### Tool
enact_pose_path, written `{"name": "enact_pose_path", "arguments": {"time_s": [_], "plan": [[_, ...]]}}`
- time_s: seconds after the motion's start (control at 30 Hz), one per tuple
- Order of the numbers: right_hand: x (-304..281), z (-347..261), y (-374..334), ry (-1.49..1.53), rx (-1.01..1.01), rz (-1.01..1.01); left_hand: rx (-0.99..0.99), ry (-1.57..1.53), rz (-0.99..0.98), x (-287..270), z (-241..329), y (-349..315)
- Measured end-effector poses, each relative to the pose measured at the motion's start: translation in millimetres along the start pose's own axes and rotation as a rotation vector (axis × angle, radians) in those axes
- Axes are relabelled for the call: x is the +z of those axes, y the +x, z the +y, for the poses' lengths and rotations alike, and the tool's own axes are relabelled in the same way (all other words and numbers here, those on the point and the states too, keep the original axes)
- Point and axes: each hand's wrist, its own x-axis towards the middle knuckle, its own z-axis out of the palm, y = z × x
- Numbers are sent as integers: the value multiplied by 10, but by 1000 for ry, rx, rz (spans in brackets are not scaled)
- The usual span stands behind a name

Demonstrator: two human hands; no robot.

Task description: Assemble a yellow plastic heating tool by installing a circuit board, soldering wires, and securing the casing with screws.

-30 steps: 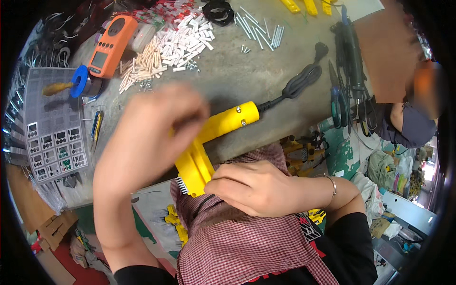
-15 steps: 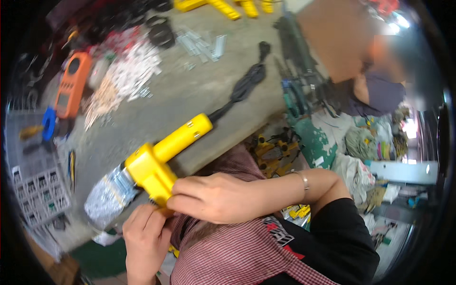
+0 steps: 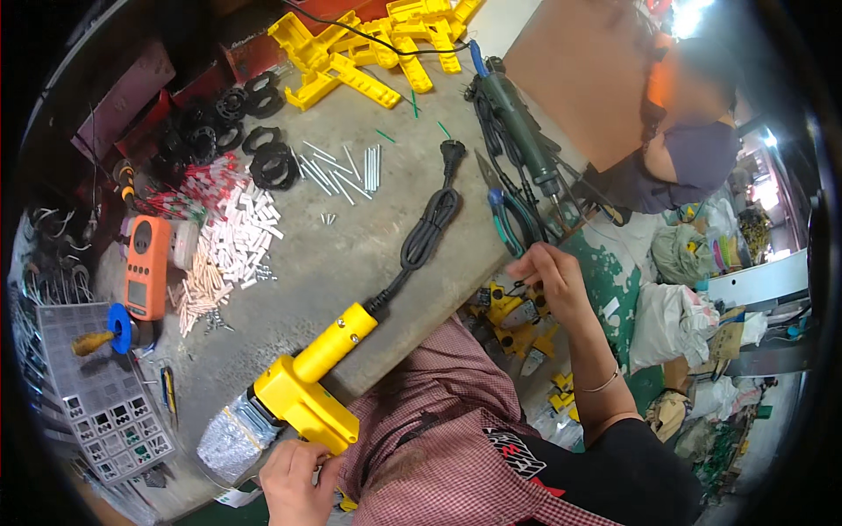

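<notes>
A yellow corded power tool (image 3: 303,399) lies slantwise at the near edge of the workbench, its head (image 3: 235,438) wrapped in silvery plastic. From its handle runs a bundled black cord (image 3: 430,230) with a plug. My left hand (image 3: 303,482) has bent fingers at the lower side of the yellow housing and appears to grip it; the fingertips are partly hidden. Out to the right, my right hand (image 3: 554,270) is beside the teal and blue handles of cutting pliers (image 3: 507,217). Its fingers are bent and slightly blurred, so a grip on the pliers cannot be confirmed.
Yellow housing halves (image 3: 338,66), metal rods (image 3: 333,171), white sleeves (image 3: 241,228) and black rings (image 3: 274,162) lie across the workbench (image 3: 351,250). An orange meter (image 3: 147,267) stands left, near a compartment box (image 3: 114,421). A green electric screwdriver (image 3: 522,131) lies right. Another person is at far right.
My right hand has left the yellow tool and moved right, to the pliers. My left hand stays at the tool's lower side. The whole view has shifted.
</notes>
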Motion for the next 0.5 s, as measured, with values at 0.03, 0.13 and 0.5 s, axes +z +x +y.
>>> {"name": "enact_pose_path", "arguments": {"time_s": [0.03,0.13,0.5], "plan": [[54,3,19,136,-70,34,-40,-3,-50,-26,-4,-5],[75,-184,132,-70,-126,93,14,29,-20,-62,-40,3],[1471,-1324,1758,-859,-450,-400,83,146,71,-183,61,222]]}}
